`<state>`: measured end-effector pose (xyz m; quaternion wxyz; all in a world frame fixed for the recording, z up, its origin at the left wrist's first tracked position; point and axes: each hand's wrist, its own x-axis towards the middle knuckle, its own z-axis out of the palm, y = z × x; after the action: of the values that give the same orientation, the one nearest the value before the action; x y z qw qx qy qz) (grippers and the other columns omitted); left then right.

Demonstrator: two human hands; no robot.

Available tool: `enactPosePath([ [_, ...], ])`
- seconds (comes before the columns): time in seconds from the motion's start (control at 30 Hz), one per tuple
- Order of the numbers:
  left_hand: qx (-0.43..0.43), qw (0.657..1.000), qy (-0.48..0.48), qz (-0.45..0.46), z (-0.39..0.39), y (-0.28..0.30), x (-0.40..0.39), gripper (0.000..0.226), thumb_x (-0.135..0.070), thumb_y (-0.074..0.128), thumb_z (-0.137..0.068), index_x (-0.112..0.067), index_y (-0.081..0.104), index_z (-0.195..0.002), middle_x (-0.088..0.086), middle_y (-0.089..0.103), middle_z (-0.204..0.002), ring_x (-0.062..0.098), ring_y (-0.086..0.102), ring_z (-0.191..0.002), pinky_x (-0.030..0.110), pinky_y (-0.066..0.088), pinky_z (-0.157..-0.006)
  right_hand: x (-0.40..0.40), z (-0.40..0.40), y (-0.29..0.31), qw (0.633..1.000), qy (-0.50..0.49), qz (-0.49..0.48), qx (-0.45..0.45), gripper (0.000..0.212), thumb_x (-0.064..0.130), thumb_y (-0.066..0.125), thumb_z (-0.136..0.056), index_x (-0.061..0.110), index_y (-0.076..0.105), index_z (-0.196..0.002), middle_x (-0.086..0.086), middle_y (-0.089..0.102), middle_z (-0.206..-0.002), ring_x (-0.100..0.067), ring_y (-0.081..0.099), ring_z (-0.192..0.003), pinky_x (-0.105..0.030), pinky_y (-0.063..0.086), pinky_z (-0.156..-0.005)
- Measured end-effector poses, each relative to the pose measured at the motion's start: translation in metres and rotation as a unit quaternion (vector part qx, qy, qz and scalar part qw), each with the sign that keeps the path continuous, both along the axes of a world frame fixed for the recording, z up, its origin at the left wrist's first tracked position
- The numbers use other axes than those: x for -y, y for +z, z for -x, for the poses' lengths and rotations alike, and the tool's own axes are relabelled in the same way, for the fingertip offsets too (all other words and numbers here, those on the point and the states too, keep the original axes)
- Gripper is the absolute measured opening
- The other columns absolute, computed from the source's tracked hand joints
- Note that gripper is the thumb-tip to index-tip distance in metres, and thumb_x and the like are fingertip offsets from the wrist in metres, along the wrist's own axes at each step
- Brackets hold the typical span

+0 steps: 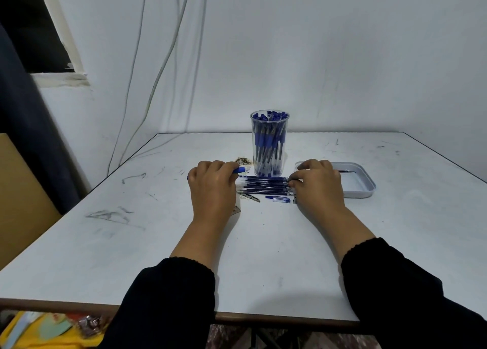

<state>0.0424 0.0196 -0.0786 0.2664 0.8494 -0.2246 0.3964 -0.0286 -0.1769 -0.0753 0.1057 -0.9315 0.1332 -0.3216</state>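
A row of several blue pen refills (266, 185) lies side by side on the white table (158, 243). My left hand (213, 187) covers their left ends, its fingers curled round a blue pen (240, 170). My right hand (317, 182) rests at their right ends, fingertips pinching the refill tips. A blue pen cap (278, 199) lies just in front of the row. Behind the row stands a clear plastic cup (269, 144) full of blue pens.
A shallow grey tray (365, 187) with one thin refill in it sits to the right of my right hand. Small torn wrapper scraps (243, 161) lie near the cup and by my left hand. Cables hang down the wall at the back left.
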Motion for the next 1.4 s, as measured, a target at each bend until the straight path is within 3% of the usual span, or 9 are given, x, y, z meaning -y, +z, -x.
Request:
enactPosePath([
  [0.27, 0.014, 1.000, 0.001, 0.001, 0.000, -0.001, 0.000, 0.016, -0.015, 0.061, -0.077, -0.019, 0.071, -0.089, -0.002, 0.067, -0.077, 0.030, 0.056, -0.081, 0.041, 0.037, -0.076, 0.000, 0.000, 0.000, 1.000, 0.005, -0.007, 0.003, 0.017, 0.023, 0.061, -0.091, 0.024, 0.077, -0.096, 0.003, 0.064, -0.111, -0.021, 0.046, -0.108, -0.035, 0.031, -0.085],
  [0.93, 0.010, 1.000, -0.009, -0.012, -0.001, -0.003, 0.003, 0.016, -0.008, 0.074, -0.074, -0.018, 0.073, -0.086, -0.001, 0.068, -0.076, 0.030, 0.057, -0.078, 0.041, 0.039, -0.074, 0.006, 0.001, 0.001, 0.999, 0.007, -0.035, 0.004, 0.016, 0.027, 0.060, -0.090, 0.028, 0.076, -0.096, 0.009, 0.062, -0.109, -0.014, 0.043, -0.108, -0.029, 0.024, -0.084],
  [1.03, 0.022, 0.999, -0.033, -0.031, 0.001, -0.005, 0.006, 0.013, -0.010, 0.068, -0.074, -0.017, 0.072, -0.084, -0.001, 0.067, -0.074, 0.030, 0.057, -0.076, 0.041, 0.039, -0.073, 0.019, 0.002, 0.012, 0.997, 0.001, -0.074, 0.015, 0.015, 0.024, 0.061, -0.090, 0.024, 0.075, -0.096, 0.003, 0.065, -0.108, -0.021, 0.051, -0.108, -0.033, 0.033, -0.085],
  [1.1, 0.026, 0.998, -0.049, -0.041, 0.003, -0.006, 0.008, 0.012, -0.009, 0.069, -0.074, -0.017, 0.071, -0.083, -0.001, 0.067, -0.073, 0.030, 0.056, -0.075, 0.039, 0.038, -0.073, 0.032, 0.001, 0.019, 0.993, -0.021, -0.112, -0.011, 0.019, 0.023, 0.060, -0.091, 0.022, 0.072, -0.105, -0.003, 0.065, -0.113, -0.025, 0.055, -0.109, -0.037, 0.040, -0.089],
  [1.2, 0.028, 0.997, -0.060, -0.044, 0.004, -0.007, 0.009, 0.010, -0.011, 0.065, -0.077, -0.018, 0.071, -0.082, -0.002, 0.066, -0.072, 0.028, 0.055, -0.075, 0.036, 0.033, -0.073, 0.054, -0.003, 0.024, 0.984, -0.054, -0.129, -0.106, 0.033, 0.017, 0.055, -0.092, 0.020, 0.062, -0.125, -0.005, 0.060, -0.126, -0.025, 0.053, -0.118, -0.032, 0.039, -0.090],
  [1.4, 0.024, 0.997, -0.063, -0.043, 0.005, -0.006, 0.009, 0.013, -0.012, 0.061, -0.076, -0.019, 0.071, -0.081, -0.003, 0.065, -0.071, 0.028, 0.055, -0.073, 0.036, 0.034, -0.072, 0.077, -0.016, 0.030, 0.970, -0.062, -0.041, -0.230, 0.043, 0.013, 0.055, -0.089, 0.023, 0.056, -0.131, -0.001, 0.055, -0.132, -0.023, 0.049, -0.121, -0.030, 0.039, -0.090],
])
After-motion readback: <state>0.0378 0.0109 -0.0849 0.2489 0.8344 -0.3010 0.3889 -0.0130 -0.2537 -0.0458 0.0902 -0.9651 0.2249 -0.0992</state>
